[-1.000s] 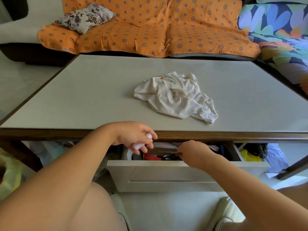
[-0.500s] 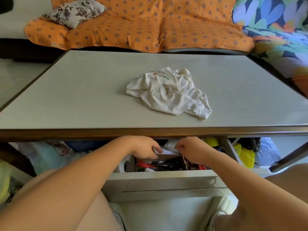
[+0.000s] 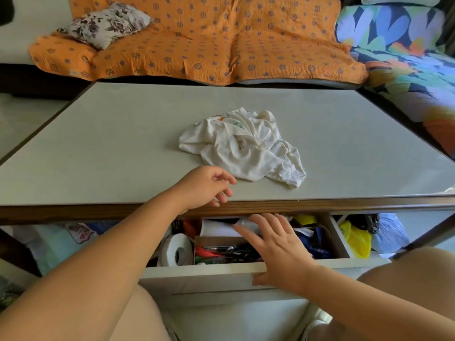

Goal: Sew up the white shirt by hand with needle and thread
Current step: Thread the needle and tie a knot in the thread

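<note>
The white shirt (image 3: 241,148) lies crumpled at the middle of the pale table (image 3: 98,156), a little right of centre. My left hand (image 3: 204,187) hovers over the table's front edge just left of the shirt; thumb and forefinger pinch something thin and pale that looks like a needle. No thread shows. My right hand (image 3: 278,249) lies flat with straight fingers over the open white drawer (image 3: 209,281) under the table, its palm against the drawer's front rim.
The drawer holds a roll of white tape (image 3: 177,252), a cardboard box (image 3: 216,239) of pens and small tools, and coloured scraps. A yellow bag (image 3: 354,239) hangs under the table at right. An orange sofa (image 3: 197,45) stands behind the table. My knees flank the drawer.
My left hand has come up out of the drawer to the table edge beside the shirt. My right hand has uncurled and now lies flat over the drawer front.
</note>
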Demonstrator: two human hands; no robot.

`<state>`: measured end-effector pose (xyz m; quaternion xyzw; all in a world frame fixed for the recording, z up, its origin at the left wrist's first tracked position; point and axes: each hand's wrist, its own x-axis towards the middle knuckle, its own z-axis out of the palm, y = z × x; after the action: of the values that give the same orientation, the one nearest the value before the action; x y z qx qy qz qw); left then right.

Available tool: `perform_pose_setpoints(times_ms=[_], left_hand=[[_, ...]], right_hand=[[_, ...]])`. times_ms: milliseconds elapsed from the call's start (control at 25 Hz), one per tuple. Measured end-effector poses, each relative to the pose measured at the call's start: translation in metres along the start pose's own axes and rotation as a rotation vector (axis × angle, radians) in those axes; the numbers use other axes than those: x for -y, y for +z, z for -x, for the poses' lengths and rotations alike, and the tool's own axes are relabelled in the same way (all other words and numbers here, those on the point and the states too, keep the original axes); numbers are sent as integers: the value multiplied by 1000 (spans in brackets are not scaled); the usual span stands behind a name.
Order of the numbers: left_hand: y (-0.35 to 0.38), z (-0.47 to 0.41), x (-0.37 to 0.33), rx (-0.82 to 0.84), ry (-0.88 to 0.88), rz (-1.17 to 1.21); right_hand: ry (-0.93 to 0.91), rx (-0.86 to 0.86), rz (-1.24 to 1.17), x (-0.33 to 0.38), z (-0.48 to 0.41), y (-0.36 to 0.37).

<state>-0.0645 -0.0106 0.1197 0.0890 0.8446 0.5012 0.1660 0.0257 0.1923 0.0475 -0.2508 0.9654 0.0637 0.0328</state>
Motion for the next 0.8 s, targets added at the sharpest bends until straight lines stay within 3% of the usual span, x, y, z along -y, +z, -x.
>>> perform_pose_setpoints(times_ms=[240, 400, 560, 680, 800], left_hand=[[1, -21, -11, -142, 61, 72], [5, -45, -18, -234, 80, 76], [10, -76, -21, -353, 117, 52], [12, -97, -24, -458, 222, -74], [14, -120, -22, -557, 401, -303]], right_hand=[[73, -260, -236, -9, -14, -10], [198, -422, -517, -40, -50, -60], [480, -545, -632, -109, -89, -111], [666, -535, -657, -160, -102, -113], [660, -387, -564, -180, -126, -94]])
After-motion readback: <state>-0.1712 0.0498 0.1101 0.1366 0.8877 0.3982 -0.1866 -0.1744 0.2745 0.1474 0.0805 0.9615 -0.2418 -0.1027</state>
